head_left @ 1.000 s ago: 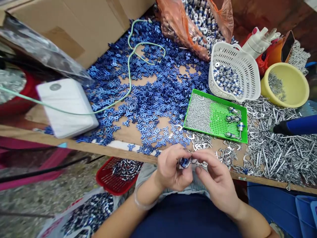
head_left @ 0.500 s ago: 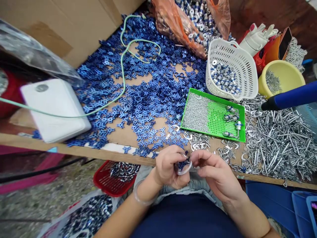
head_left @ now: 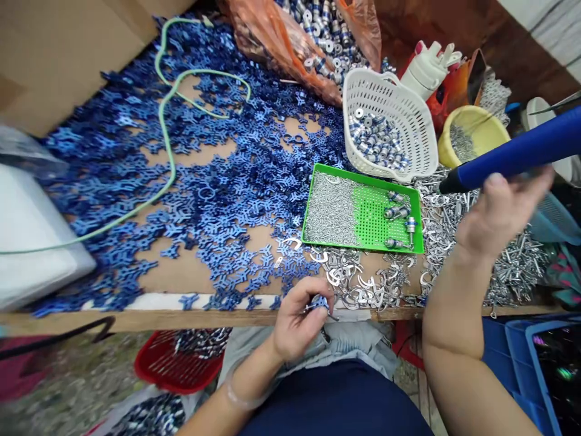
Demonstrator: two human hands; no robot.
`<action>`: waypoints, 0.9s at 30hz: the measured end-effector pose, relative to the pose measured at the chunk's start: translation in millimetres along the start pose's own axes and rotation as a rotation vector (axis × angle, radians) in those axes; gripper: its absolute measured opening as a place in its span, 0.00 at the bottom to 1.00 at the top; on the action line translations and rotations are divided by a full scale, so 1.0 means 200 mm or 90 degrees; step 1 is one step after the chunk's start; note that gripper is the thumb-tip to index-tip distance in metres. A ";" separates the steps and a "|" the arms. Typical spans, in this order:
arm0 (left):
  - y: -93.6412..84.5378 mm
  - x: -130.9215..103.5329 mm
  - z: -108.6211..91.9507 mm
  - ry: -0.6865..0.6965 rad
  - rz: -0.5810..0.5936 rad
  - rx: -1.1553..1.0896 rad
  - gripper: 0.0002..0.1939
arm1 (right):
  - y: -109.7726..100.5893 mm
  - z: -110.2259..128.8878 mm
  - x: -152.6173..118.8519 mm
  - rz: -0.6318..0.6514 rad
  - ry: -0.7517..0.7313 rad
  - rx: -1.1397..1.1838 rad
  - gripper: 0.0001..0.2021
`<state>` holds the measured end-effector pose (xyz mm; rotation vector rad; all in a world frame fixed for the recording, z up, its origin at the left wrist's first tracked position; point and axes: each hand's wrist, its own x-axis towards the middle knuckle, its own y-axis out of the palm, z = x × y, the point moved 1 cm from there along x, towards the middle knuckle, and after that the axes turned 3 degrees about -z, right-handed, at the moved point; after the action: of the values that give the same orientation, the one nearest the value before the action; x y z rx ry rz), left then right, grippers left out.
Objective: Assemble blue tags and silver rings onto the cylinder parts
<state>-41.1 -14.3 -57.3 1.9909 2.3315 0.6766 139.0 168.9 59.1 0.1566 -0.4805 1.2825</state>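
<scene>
My left hand (head_left: 302, 318) is closed at the table's front edge. Its thumb and fingers pinch a small blue three-armed piece (head_left: 319, 301) with thin metal parts at it; the fingers hide much of this assembly. On the right, my right hand (head_left: 494, 212) is raised just below a blue pen-shaped tool (head_left: 512, 151) with a black tip. Its fingers look outstretched and not wrapped round the tool, though some lie partly behind it. Between the hands, a green tray (head_left: 374, 221) holds tiny metal pins and several blue-and-silver cylinders.
Blue three-armed pieces (head_left: 245, 200) cover the table's left side. A white basket (head_left: 420, 130) of cylinders stands behind the tray, beside a yellow bowl (head_left: 492, 130). Silver rods (head_left: 517, 266) lie in a heap at right. A pale green hose (head_left: 167, 133) crosses the left.
My right hand has left the piece in my left hand and moved up and right to the blue tool. The whole view has shifted, so the table things appear farther left.
</scene>
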 end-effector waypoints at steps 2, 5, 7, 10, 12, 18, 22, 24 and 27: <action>0.00 0.00 0.01 0.004 0.022 0.036 0.06 | 0.01 -0.03 0.07 -0.031 -0.155 0.048 0.22; 0.00 0.02 0.00 0.018 0.081 0.131 0.07 | 0.02 -0.02 0.05 -0.125 -0.219 0.077 0.12; 0.01 0.04 -0.01 0.015 0.110 0.164 0.08 | 0.04 0.01 0.01 -0.086 -0.191 0.104 0.09; 0.02 0.05 -0.01 -0.002 0.126 0.169 0.10 | 0.11 0.04 -0.05 0.086 -0.098 0.104 0.07; 0.02 0.05 -0.01 -0.014 0.133 0.171 0.11 | 0.18 0.03 -0.08 0.148 -0.041 0.100 0.09; 0.01 0.04 0.01 -0.052 0.124 0.160 0.13 | 0.29 -0.03 -0.13 0.180 0.006 0.077 0.12; 0.01 0.04 0.01 -0.075 0.125 0.152 0.14 | 0.28 -0.03 -0.13 0.225 -0.007 0.090 0.13; 0.01 0.04 0.01 -0.061 0.137 0.167 0.12 | 0.29 -0.04 -0.13 0.185 -0.021 0.080 0.15; 0.02 0.05 0.00 -0.038 0.144 0.207 0.09 | 0.33 -0.09 -0.14 0.095 -0.016 0.076 0.19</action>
<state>-39.4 -3.8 -52.7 2.3956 2.3291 0.2443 75.1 169.4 21.3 0.2399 -0.4440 1.4581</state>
